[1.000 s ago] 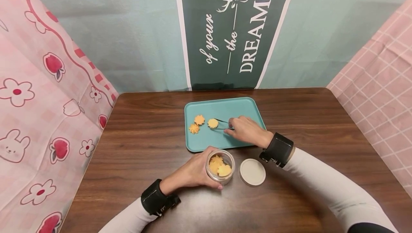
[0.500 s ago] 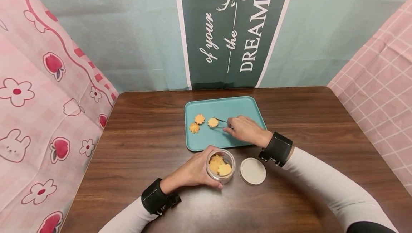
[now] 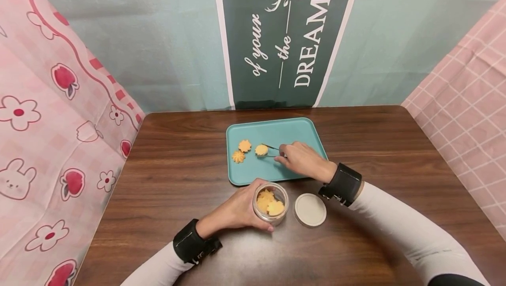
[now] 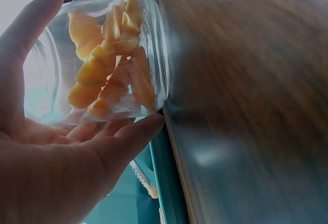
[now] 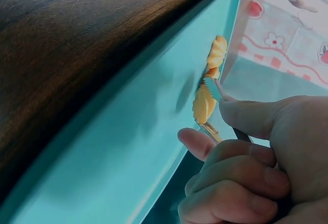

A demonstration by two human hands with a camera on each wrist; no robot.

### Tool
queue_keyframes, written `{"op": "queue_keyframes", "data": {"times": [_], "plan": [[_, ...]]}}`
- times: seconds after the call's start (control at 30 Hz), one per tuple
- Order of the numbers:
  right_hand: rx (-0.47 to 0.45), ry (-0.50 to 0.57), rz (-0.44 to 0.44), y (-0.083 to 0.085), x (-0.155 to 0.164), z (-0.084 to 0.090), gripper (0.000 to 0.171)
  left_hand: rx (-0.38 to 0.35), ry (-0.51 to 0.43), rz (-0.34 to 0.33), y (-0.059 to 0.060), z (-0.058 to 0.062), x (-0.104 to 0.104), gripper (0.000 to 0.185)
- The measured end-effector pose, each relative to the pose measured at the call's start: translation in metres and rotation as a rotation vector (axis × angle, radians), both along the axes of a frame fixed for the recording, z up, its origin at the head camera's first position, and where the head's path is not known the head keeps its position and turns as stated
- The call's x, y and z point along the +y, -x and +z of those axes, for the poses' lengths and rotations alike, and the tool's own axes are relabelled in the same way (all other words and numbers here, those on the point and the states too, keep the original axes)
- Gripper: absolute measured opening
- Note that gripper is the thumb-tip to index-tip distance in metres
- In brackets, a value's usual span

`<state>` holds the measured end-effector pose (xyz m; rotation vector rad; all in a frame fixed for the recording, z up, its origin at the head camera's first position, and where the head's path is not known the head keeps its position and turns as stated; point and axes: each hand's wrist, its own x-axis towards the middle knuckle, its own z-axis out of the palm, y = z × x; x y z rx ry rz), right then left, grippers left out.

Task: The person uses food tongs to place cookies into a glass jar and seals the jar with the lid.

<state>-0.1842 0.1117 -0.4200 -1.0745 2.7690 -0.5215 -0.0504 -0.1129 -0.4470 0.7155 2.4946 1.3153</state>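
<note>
Pinching metal tweezers [image 3: 271, 150], the right hand [image 3: 302, 161] sits at mid-frame over the teal tray [image 3: 300, 130], tips closed on either side of an orange flower-shaped piece [image 3: 261, 150] lying flat just left of the fingers; tweezers' long axis runs left-right, pointing at the piece. Two more pieces [image 3: 241, 151] lie further left on the tray, apart from the tips. Below, the left hand [image 3: 237, 210] wraps an open glass jar [image 3: 271, 204] of the same pieces, upright on the brown surface [image 3: 178, 171], white lid [image 3: 310, 210] just to its right.
</note>
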Motion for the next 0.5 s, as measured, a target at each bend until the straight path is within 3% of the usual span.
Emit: {"op": "queue_keyframes", "data": {"times": [0.5], "plan": [[0.065,0.028,0.017,-0.012,0.006,0.018,0.023,0.003,-0.001,0.001,0.001,0.001,0.002,0.095]]}}
